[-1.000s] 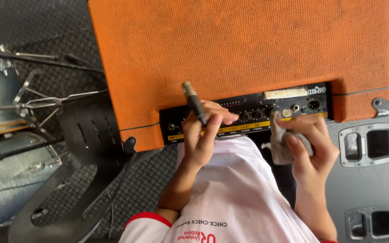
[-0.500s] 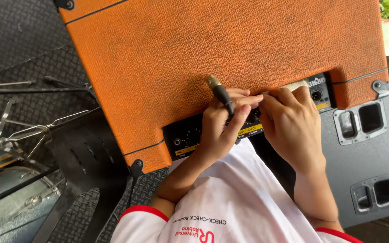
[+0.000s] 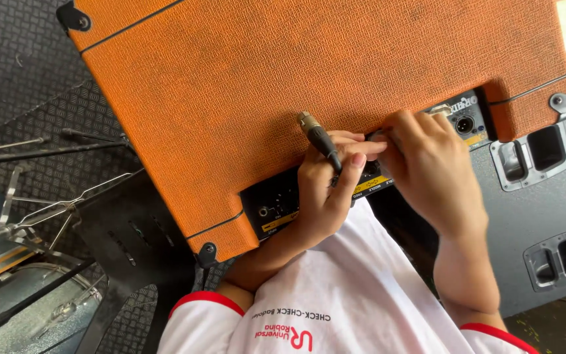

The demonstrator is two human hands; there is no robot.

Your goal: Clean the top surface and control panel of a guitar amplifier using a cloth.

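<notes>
A large orange amplifier cabinet [image 3: 309, 72] lies below me, with its black control panel [image 3: 276, 206] along the near edge. My left hand [image 3: 325, 190] grips a black cable plug [image 3: 319, 139] with a metal end, held over the panel. My right hand [image 3: 427, 170] rests on the panel beside it, its fingertips pressed against the left hand's fingers and a small grey part that is mostly hidden. A round socket [image 3: 464, 124] shows on the panel at the right.
A grey speaker case [image 3: 545, 196] with recessed handles stands at the right. Metal stand legs [image 3: 40, 210] and a drum [image 3: 27, 308] lie at the left on black checker-plate flooring [image 3: 27, 65].
The view has shifted, so the amplifier now sits tilted in frame. My right hand moved left from the panel's right end and now meets my left hand, which still holds the plug.
</notes>
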